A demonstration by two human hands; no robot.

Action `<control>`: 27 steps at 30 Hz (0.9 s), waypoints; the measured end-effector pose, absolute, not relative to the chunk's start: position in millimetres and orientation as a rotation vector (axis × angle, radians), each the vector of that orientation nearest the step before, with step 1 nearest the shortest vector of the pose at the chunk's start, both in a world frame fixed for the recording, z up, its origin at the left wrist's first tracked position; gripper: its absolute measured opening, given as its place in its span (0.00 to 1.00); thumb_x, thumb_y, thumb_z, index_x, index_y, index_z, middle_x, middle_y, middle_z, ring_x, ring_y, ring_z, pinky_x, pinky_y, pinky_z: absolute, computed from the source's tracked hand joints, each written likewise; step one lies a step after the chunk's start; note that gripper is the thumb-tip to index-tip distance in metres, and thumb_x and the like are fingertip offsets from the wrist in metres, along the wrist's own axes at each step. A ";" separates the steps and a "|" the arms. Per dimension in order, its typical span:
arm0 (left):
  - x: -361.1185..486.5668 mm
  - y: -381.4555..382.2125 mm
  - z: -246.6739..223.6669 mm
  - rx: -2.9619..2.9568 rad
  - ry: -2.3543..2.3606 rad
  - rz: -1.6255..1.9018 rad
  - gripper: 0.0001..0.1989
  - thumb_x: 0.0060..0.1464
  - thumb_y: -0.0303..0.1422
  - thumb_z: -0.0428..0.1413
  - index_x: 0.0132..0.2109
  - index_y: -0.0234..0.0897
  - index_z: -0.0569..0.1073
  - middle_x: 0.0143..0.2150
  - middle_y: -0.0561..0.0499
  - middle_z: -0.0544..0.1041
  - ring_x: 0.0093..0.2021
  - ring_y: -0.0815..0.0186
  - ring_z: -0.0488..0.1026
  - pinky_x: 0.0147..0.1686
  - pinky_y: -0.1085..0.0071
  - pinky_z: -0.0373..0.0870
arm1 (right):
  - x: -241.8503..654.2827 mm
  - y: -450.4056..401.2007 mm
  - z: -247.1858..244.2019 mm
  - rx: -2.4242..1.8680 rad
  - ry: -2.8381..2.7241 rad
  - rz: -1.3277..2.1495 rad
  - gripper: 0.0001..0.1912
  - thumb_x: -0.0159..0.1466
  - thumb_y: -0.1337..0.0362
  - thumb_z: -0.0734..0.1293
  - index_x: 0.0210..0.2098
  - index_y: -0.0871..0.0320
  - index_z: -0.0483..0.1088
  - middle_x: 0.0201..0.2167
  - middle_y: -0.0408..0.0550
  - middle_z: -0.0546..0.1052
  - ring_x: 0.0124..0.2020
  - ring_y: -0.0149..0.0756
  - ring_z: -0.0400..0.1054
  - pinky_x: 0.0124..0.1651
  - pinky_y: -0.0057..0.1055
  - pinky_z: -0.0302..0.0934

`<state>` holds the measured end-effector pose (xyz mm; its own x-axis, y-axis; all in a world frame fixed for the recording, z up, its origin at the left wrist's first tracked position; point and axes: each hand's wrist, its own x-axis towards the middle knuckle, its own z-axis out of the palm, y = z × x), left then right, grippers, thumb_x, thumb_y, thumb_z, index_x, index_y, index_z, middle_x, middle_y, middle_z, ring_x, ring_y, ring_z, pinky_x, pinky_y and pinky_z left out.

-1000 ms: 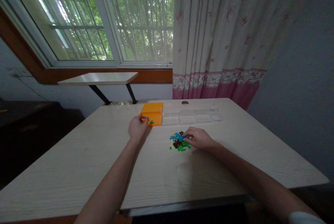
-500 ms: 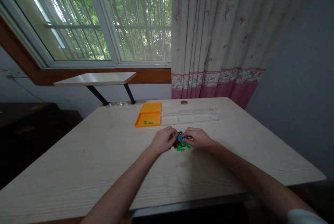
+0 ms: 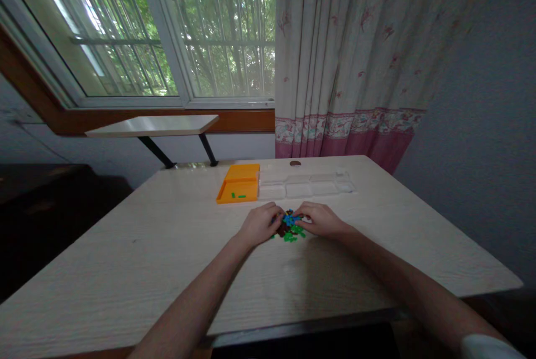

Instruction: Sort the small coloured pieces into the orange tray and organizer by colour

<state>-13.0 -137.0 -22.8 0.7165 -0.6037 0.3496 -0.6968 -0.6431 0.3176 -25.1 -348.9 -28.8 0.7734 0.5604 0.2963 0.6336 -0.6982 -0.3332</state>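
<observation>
A small heap of loose plastic pieces lies on the table between my hands. Blue pieces (image 3: pixel 290 219) are at its top, brown pieces (image 3: pixel 283 230) in the middle and green pieces (image 3: pixel 290 238) on the near side. My left hand (image 3: pixel 259 224) rests at the heap's left edge, its fingers bent together; what they hold, if anything, is hidden. From the right, my right hand (image 3: pixel 319 219) reaches in with thumb and fingertips pinched at the blue pieces. The exact shape of the pieces is too small to tell.
Behind the heap lies an open orange case (image 3: pixel 238 199) with small green strips (image 3: pixel 242 196) inside. A clear compartment tray (image 3: pixel 298 191) adjoins it on the right. Farther back is a brown half-round object (image 3: pixel 295 163). A raised shelf (image 3: pixel 154 124) stands at the back left of the table (image 3: pixel 167 258).
My right hand has drawn slightly to the right, and more of the blue pieces shows between the hands. My left hand has hardly moved.
</observation>
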 end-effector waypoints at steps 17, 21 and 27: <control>-16.0 -140.9 -20.5 2.407 -0.977 0.244 0.09 0.53 0.33 0.47 0.36 0.39 0.71 0.32 0.51 0.71 0.32 0.69 0.68 0.32 0.76 0.62 | -22.5 -340.4 -31.7 -2.291 -0.712 -0.306 0.11 0.58 0.59 0.62 0.33 0.59 0.72 0.28 0.46 0.71 0.27 0.29 0.64 0.31 0.24 0.57; -17.0 -146.1 -21.3 2.321 -0.920 0.221 0.09 0.50 0.34 0.50 0.38 0.39 0.72 0.31 0.51 0.71 0.31 0.69 0.67 0.31 0.76 0.61 | -21.7 -337.1 -32.4 -2.127 -0.626 -0.257 0.14 0.56 0.56 0.63 0.32 0.61 0.71 0.25 0.45 0.69 0.24 0.27 0.62 0.26 0.23 0.56; -17.5 -147.9 -20.2 2.286 -0.930 0.198 0.10 0.52 0.35 0.49 0.36 0.38 0.73 0.30 0.51 0.70 0.30 0.70 0.66 0.30 0.76 0.61 | -21.7 -336.2 -32.8 -2.073 -0.610 -0.254 0.12 0.55 0.57 0.65 0.31 0.61 0.71 0.25 0.45 0.68 0.24 0.26 0.60 0.26 0.22 0.56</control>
